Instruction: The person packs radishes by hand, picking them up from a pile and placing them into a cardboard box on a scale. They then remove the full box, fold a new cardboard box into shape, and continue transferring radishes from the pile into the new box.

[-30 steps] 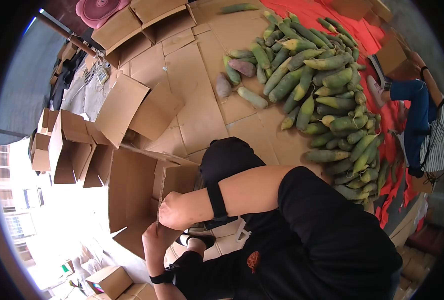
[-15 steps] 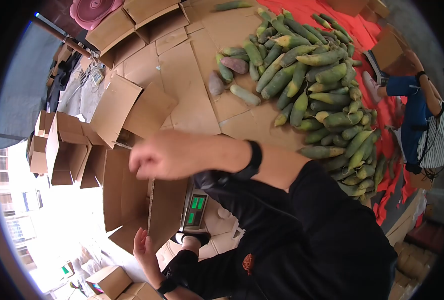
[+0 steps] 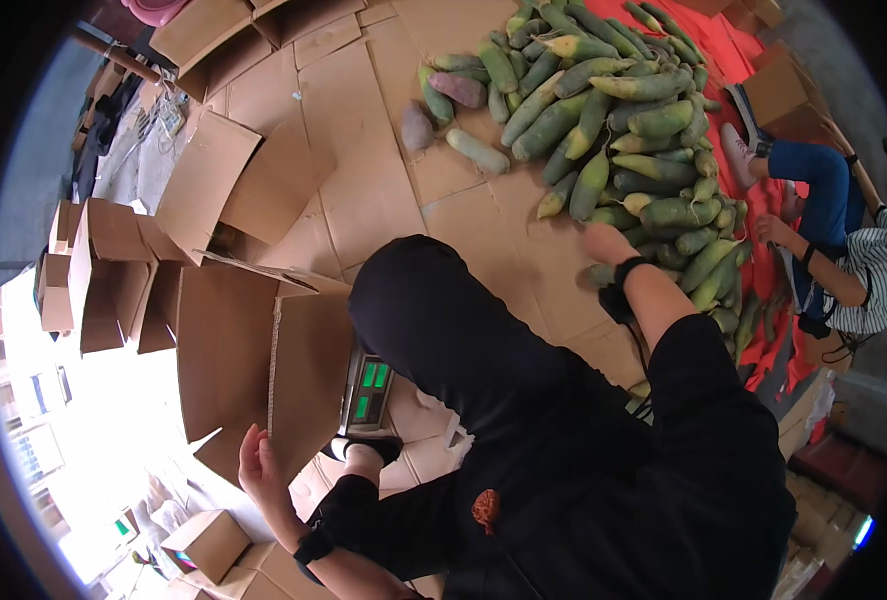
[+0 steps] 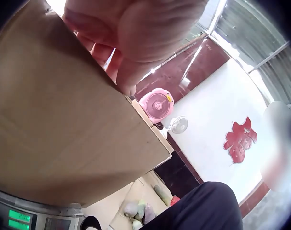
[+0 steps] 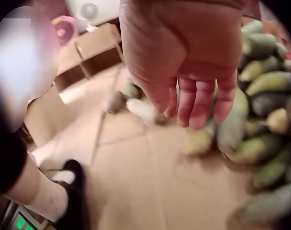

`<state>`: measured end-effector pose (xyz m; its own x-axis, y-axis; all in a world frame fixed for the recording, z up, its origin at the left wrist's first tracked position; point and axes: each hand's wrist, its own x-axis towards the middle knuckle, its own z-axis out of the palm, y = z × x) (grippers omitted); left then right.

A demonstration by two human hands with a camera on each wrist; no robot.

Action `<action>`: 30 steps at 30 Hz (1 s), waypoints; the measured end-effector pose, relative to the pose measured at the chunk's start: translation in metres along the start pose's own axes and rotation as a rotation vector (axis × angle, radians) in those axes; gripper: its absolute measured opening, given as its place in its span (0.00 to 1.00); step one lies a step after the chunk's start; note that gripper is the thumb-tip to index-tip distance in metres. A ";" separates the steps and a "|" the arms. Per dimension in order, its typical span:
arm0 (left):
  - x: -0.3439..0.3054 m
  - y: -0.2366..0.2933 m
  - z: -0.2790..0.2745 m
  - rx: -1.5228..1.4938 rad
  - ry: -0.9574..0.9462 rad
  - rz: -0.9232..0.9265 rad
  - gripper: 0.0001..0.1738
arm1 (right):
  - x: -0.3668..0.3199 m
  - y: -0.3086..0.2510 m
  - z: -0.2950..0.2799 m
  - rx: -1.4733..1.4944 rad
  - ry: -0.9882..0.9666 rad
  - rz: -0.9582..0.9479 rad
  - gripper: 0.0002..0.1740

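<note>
My left hand (image 3: 269,482) is at the near rim of a cardboard box (image 3: 309,380). In the left wrist view the thumb touches the edge of the box wall (image 4: 73,120), and the fingers extend partly behind it. The box stands upright with its flaps up, beside a scale (image 3: 368,390) with a lit green display. My right hand (image 3: 609,245) reaches over the near side of a large heap of green radishes (image 3: 654,150). Seen from the right wrist, its fingers (image 5: 200,103) hang loosely and hold nothing, with radishes (image 5: 234,124) behind them.
Flattened cardboard (image 3: 364,150) covers the floor. A few loose radishes (image 3: 477,150) lie left of the heap, on the far side. More open boxes (image 3: 114,280) stand at the left. At the right, a person (image 3: 854,240) sits beside red sheeting (image 3: 744,60) near another box (image 3: 789,95).
My right hand has let go of the box wall and swung right to the radish heap. My left hand has loosened from the wall and stays by the rim. The head view has shifted slightly.
</note>
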<state>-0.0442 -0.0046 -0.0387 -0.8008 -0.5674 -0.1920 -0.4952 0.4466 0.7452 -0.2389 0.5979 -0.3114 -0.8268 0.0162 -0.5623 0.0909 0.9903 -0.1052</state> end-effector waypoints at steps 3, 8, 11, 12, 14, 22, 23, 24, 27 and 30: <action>-0.002 0.001 0.001 0.047 0.014 -0.006 0.17 | -0.045 0.034 0.013 0.045 -0.103 0.244 0.13; -0.004 0.009 0.007 0.036 0.032 -0.024 0.16 | -0.092 0.027 0.004 -0.085 -0.094 0.357 0.17; -0.005 0.008 0.007 0.023 0.013 -0.040 0.17 | -0.092 0.022 0.008 -0.201 -0.065 0.322 0.18; -0.005 0.007 0.007 0.024 0.036 -0.046 0.17 | -0.089 0.025 0.015 -0.211 -0.045 0.303 0.18; -0.005 0.004 0.007 -0.018 0.004 -0.039 0.17 | -0.083 0.032 0.031 -0.245 -0.043 0.256 0.23; -0.007 0.010 0.011 0.082 0.046 -0.039 0.14 | -0.071 0.008 0.036 -0.487 -0.193 0.192 0.25; -0.007 0.009 0.012 0.109 0.053 -0.014 0.13 | -0.070 0.012 0.044 -0.496 -0.192 0.167 0.25; -0.007 0.009 0.012 0.113 0.074 -0.029 0.13 | -0.069 0.015 0.053 -0.477 -0.132 0.142 0.23; -0.008 0.012 0.012 0.083 0.027 0.008 0.13 | -0.067 0.001 0.064 -0.484 -0.121 0.091 0.20; -0.008 0.017 0.012 0.127 0.020 0.011 0.13 | -0.065 -0.005 0.069 -0.601 -0.173 0.067 0.17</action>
<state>-0.0504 0.0163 -0.0322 -0.8000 -0.5753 -0.1705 -0.5262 0.5360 0.6602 -0.1470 0.5821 -0.3312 -0.7240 0.1079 -0.6813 -0.2300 0.8934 0.3859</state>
